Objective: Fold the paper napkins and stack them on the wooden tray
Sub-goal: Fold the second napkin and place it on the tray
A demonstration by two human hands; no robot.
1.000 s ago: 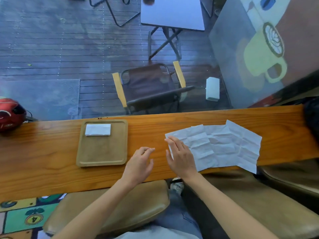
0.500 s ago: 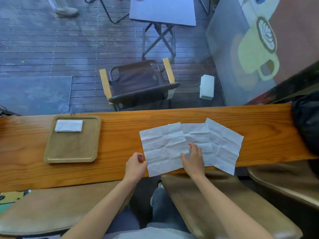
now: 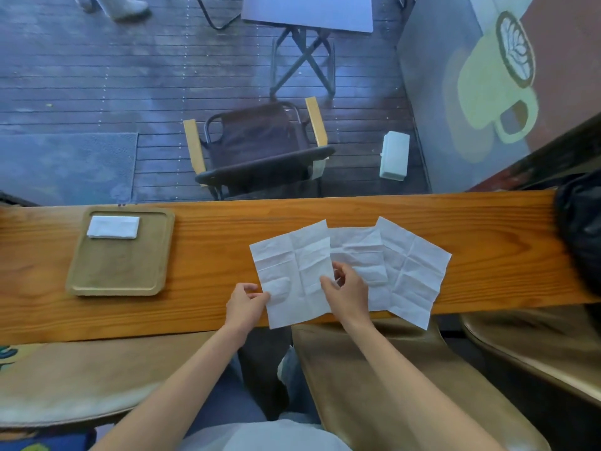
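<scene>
1. I see the long orange-brown wooden counter (image 3: 422, 213) spanning the view.
2. The square tan wooden tray (image 3: 118, 271) lies at its left, well apart from my hands.
3. Three creased white paper napkins (image 3: 413, 268) overlap unfolded at the centre.
4. One folded white napkin (image 3: 113, 227) lies in the tray's far corner.
5. My left hand (image 3: 244, 305) pinches the leftmost unfolded napkin (image 3: 292, 258) at its left edge; my right hand (image 3: 348, 294) grasps its right edge.
</scene>
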